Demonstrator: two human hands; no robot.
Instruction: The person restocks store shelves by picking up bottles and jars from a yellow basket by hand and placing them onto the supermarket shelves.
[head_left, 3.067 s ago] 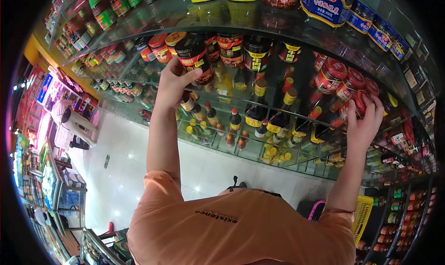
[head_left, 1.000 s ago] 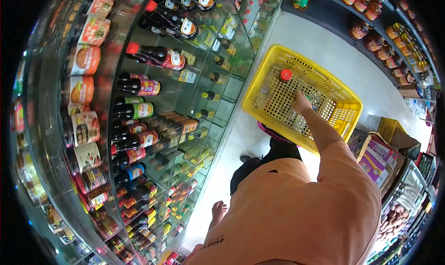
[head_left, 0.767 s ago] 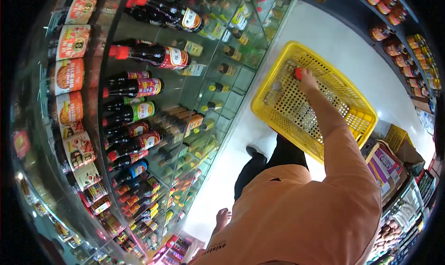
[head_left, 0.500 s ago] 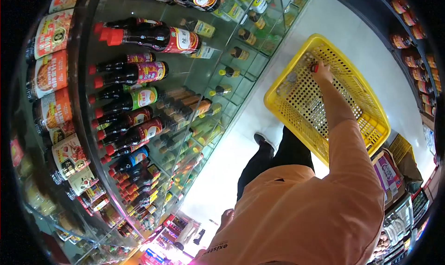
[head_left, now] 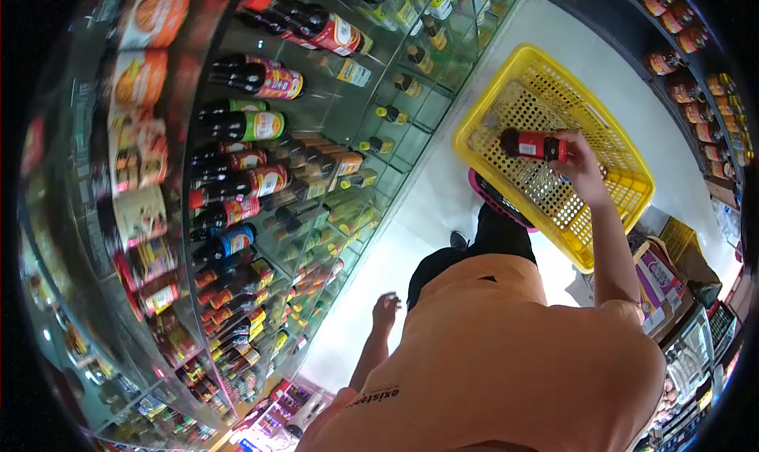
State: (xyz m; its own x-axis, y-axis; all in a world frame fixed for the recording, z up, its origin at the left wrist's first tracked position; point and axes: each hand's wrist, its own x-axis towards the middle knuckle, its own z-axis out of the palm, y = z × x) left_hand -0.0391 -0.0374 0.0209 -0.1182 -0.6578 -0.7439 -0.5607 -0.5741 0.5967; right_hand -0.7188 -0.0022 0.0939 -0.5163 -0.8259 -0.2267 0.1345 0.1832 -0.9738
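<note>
My right hand is wrapped round the red-capped end of a dark sauce bottle with a red and white label. The bottle lies nearly level above the yellow shopping basket, whose perforated floor shows beneath it. Low at my left side hangs my left hand, its fingers loosely apart with nothing visible in them. It is nearest to the glass shelving and touches none of it.
Glass shelves on the left carry rows of dark bottles and labelled jars. More jars line a dark shelf at right. Cardboard boxes stand beside the basket's near end. A pink-edged dark object shows beside the basket.
My right hand has come up from the basket floor with the bottle, which now shows almost whole. My left hand has moved out from beside my body. The view has shifted slightly.
</note>
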